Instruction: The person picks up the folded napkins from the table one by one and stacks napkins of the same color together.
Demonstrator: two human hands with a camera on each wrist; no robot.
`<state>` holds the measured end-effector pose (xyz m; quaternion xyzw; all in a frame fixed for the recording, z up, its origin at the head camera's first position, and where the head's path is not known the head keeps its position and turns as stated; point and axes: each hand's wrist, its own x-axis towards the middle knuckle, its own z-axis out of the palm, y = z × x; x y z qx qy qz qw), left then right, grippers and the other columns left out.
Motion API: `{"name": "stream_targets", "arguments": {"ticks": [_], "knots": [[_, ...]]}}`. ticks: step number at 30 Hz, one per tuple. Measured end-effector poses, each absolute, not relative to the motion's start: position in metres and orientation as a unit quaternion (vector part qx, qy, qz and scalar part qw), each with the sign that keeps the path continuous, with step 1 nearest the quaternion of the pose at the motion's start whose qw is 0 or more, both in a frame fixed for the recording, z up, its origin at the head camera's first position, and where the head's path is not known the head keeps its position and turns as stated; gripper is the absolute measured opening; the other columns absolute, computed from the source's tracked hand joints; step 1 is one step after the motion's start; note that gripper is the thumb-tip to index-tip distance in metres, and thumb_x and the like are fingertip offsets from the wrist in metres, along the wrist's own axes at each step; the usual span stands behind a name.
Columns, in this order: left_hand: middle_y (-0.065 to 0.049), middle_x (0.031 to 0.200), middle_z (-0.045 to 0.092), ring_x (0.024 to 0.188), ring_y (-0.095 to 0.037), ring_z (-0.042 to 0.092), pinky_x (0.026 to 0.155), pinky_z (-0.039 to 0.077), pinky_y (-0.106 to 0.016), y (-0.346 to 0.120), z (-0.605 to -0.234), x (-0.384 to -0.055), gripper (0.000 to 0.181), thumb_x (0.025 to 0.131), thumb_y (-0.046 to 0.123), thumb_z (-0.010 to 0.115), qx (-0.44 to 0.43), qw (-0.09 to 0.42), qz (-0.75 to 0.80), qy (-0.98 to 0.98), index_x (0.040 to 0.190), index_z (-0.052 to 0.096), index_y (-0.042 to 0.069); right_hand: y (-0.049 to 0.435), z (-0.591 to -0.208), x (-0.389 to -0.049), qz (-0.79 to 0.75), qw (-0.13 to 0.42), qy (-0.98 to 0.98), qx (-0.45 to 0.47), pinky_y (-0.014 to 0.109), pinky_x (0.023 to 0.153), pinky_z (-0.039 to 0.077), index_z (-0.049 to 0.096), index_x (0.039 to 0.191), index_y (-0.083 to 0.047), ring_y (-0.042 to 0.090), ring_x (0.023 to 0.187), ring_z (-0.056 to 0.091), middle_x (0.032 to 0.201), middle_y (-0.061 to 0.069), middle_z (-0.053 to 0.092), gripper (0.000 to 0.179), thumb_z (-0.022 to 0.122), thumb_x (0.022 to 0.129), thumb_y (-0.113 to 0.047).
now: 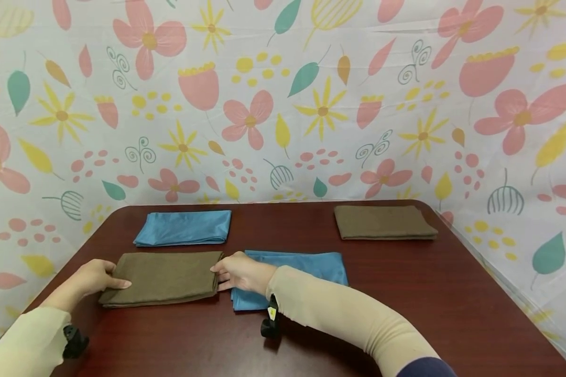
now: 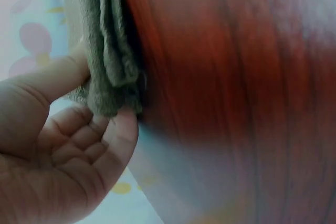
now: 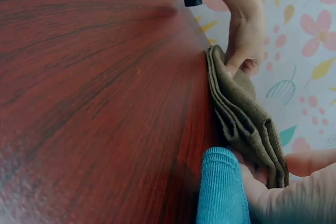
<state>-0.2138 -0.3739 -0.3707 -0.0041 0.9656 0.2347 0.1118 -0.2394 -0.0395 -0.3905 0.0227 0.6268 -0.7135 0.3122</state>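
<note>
A folded brown cloth [image 1: 165,277] spans the space between both hands at the left of the table. My left hand [image 1: 91,277] grips its left end, thumb on top and fingers under the edge, as the left wrist view shows around the layered cloth [image 2: 100,40]. At the opposite end my right hand [image 1: 242,272] pinches the right edge between thumb and fingers. In the right wrist view the cloth's stacked folds [image 3: 247,124] show side-on. A folded blue cloth [image 1: 306,264] lies right beside and partly beneath the right hand and forearm.
Another folded blue cloth [image 1: 184,228] lies at the back left of the dark wooden table [image 1: 283,225]. A second folded brown cloth [image 1: 384,222] sits at the back right. Behind the table hangs a flower-patterned sheet [image 1: 283,104].
</note>
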Motion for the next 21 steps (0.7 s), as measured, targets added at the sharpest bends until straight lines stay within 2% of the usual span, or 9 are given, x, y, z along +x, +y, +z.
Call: {"name": "stream_targets", "arguments": {"ticks": [2, 4, 7, 10, 11, 15, 18, 21], "knots": [[-0.016, 0.096, 0.068, 0.083, -0.023, 0.061, 0.071, 0.054, -0.039, -0.378, -0.371, -0.214, 0.064, 0.078, 0.043, 0.080, 0.001, 0.128, 0.264, 0.956, 0.108, 0.063, -0.011, -0.041, -0.390, -0.240, -0.719, 0.314, 0.619, 0.026, 0.053, 0.095, 0.051, 0.031, 0.142, 0.012, 0.038, 0.115, 0.060, 0.130, 0.031, 0.052, 0.060, 0.060, 0.090, 0.005], [-0.025, 0.107, 0.066, 0.091, -0.031, 0.064, 0.077, 0.055, -0.044, -0.381, -0.369, -0.215, 0.070, 0.083, 0.041, 0.076, 0.006, 0.147, 0.291, 0.945, 0.119, 0.057, -0.015, -0.041, -0.389, -0.241, -0.724, 0.315, 0.612, 0.029, 0.053, 0.096, 0.051, 0.033, 0.141, 0.012, 0.038, 0.116, 0.059, 0.125, 0.028, 0.053, 0.057, 0.059, 0.091, 0.005], [-0.042, 0.133, 0.044, 0.111, -0.051, 0.055, 0.090, 0.051, -0.053, -0.386, -0.367, -0.215, 0.084, 0.090, 0.040, 0.068, 0.011, 0.179, 0.315, 0.932, 0.136, 0.036, -0.022, -0.041, -0.388, -0.242, -0.727, 0.315, 0.609, 0.033, 0.051, 0.098, 0.050, 0.037, 0.138, 0.012, 0.038, 0.118, 0.057, 0.123, 0.026, 0.055, 0.050, 0.057, 0.092, 0.005], [-0.049, 0.142, 0.018, 0.126, -0.059, 0.038, 0.097, 0.046, -0.058, -0.389, -0.366, -0.214, 0.092, 0.096, 0.037, 0.061, 0.017, 0.200, 0.333, 0.921, 0.140, 0.014, -0.027, -0.040, -0.386, -0.242, -0.729, 0.313, 0.608, 0.039, 0.051, 0.101, 0.048, 0.034, 0.141, 0.013, 0.041, 0.124, 0.051, 0.132, 0.030, 0.050, 0.053, 0.055, 0.093, 0.006], [-0.050, 0.143, 0.012, 0.129, -0.060, 0.032, 0.099, 0.045, -0.059, -0.390, -0.366, -0.213, 0.093, 0.097, 0.036, 0.059, 0.016, 0.207, 0.344, 0.916, 0.141, 0.008, -0.028, -0.040, -0.385, -0.241, -0.728, 0.315, 0.608, 0.038, 0.051, 0.102, 0.047, 0.033, 0.142, 0.014, 0.043, 0.127, 0.049, 0.136, 0.032, 0.047, 0.054, 0.054, 0.093, 0.006], [-0.051, 0.144, 0.006, 0.134, -0.061, 0.020, 0.102, 0.042, -0.059, -0.393, -0.365, -0.211, 0.090, 0.100, 0.033, 0.054, 0.011, 0.215, 0.383, 0.898, 0.141, 0.001, -0.027, -0.036, -0.382, -0.238, -0.726, 0.324, 0.606, 0.024, 0.051, 0.104, 0.045, 0.025, 0.145, 0.016, 0.047, 0.133, 0.041, 0.143, 0.037, 0.038, 0.060, 0.053, 0.093, 0.007], [-0.049, 0.145, -0.004, 0.136, -0.061, 0.008, 0.107, 0.032, -0.065, -0.394, -0.366, -0.209, 0.088, 0.102, 0.030, 0.050, 0.001, 0.224, 0.423, 0.878, 0.141, -0.007, -0.025, -0.034, -0.382, -0.238, -0.730, 0.324, 0.602, 0.015, 0.050, 0.106, 0.044, 0.024, 0.146, 0.016, 0.047, 0.134, 0.040, 0.144, 0.036, 0.037, 0.061, 0.053, 0.093, 0.007], [-0.045, 0.146, -0.017, 0.136, -0.061, -0.005, 0.110, 0.015, -0.071, -0.395, -0.366, -0.208, 0.088, 0.104, 0.027, 0.046, -0.002, 0.238, 0.464, 0.854, 0.141, -0.018, -0.021, -0.032, -0.381, -0.239, -0.735, 0.314, 0.600, 0.016, 0.052, 0.109, 0.040, 0.022, 0.147, 0.014, 0.047, 0.136, 0.037, 0.148, 0.033, 0.034, 0.063, 0.053, 0.093, 0.007]]}}
